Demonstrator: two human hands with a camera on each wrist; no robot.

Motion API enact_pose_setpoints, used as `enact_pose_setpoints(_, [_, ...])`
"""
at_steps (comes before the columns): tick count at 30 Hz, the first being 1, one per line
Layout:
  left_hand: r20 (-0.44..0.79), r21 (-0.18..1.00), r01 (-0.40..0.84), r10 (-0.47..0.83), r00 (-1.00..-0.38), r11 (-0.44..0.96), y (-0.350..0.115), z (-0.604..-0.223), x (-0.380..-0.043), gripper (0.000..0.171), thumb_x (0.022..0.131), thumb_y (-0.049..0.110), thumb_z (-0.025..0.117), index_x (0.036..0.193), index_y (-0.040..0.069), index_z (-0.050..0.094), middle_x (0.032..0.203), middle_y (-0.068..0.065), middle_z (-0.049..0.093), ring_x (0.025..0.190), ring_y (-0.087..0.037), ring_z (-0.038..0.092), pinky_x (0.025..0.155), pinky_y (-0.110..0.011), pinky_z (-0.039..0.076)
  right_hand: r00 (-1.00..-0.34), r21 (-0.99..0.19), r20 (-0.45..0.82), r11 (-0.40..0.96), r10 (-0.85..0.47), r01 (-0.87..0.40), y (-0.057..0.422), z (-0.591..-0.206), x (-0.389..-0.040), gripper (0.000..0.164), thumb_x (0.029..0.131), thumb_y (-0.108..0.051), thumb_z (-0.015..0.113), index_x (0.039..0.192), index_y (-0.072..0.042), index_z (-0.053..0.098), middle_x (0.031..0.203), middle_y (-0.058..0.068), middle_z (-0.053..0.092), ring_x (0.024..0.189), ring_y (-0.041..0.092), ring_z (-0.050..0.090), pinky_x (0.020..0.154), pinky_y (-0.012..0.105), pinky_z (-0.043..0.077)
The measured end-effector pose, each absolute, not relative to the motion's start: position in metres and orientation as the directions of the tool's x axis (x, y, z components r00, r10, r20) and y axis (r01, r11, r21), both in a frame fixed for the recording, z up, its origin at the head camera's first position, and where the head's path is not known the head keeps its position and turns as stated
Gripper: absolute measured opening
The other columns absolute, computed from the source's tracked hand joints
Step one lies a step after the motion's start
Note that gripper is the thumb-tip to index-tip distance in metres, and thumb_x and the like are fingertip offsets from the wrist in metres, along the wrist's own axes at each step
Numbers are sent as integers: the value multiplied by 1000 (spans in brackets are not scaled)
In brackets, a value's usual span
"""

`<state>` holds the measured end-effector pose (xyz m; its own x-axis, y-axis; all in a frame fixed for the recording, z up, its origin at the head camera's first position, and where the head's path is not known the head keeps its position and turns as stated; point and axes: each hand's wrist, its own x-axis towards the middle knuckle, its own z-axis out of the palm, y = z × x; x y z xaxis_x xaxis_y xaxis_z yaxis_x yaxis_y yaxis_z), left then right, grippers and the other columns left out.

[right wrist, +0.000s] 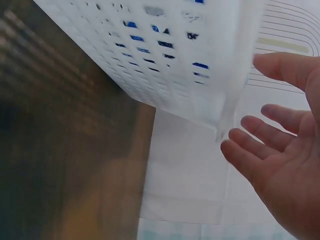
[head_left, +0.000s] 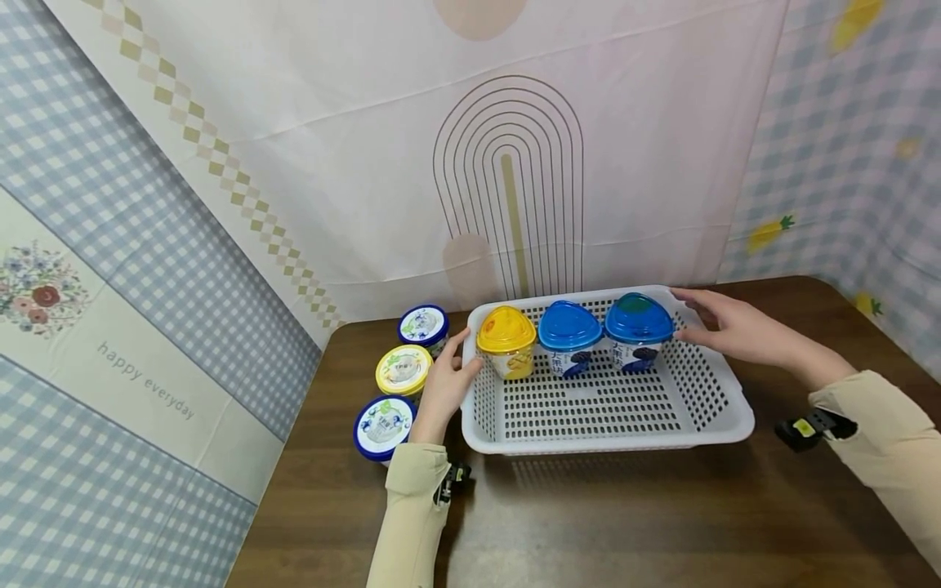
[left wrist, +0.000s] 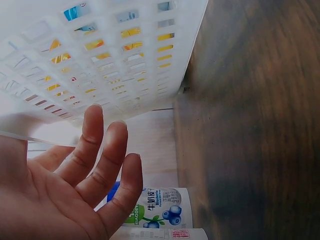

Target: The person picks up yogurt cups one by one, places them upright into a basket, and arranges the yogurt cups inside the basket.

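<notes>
A white perforated plastic basket holds three clear cups in a row along its far side. One cup has a yellow lid; the middle cup has a blue lid, and so does the right cup. My left hand is at the basket's left rim, thumb over the edge, its loosely bent fingers outside the wall. At the far right corner, my right hand has its fingers spread around the rim, the thumb close to the right cup. Neither hand is closed around anything.
Left of the basket stand three round tubs in a column: a blue-rimmed one, a yellow-rimmed one and another blue-rimmed one, beside my left wrist. The brown wooden table meets a patterned cloth backdrop behind.
</notes>
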<state>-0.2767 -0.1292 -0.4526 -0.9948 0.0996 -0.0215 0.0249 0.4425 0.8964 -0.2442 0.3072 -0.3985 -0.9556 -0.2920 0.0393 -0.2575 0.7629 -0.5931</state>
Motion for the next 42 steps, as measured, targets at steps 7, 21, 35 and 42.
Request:
enact_pose_setpoints(7, [-15,893,32,102,-995,449,-129,-455,-278,58,98,33,62,152,41,41,111,-14,70,82,-23,71,68,-40,60,-983,-620,32,767,-183,-163,308,-410,-232,82,100,-40,63,158,2,23,154,36,27,136,59,30,102,74,31])
enact_pose_setpoints(21, [-6,894,45,113,-994,447,-132,-457,-279,59,98,34,62,153,41,40,115,-16,69,83,-24,71,68,-40,60,-986,-718,139,677,-87,-161,301,-435,-209,78,103,-32,60,157,7,18,150,39,30,130,60,39,97,70,38])
enact_pose_setpoints(35, [-10,897,39,109,-994,441,-131,-456,-278,59,98,34,62,152,41,41,113,-16,69,81,-24,71,67,-41,60,-997,-763,81,642,-12,-69,298,-456,-201,83,104,-39,55,160,3,10,148,42,33,122,59,48,81,60,55])
enact_pose_setpoints(42, [-15,894,37,112,-994,447,-131,-455,-278,59,98,36,62,153,41,40,116,-15,69,83,-23,71,68,-41,60,-1000,-873,-11,488,-17,1,298,-463,-203,90,102,-32,61,162,-4,0,153,39,28,112,41,61,73,44,60])
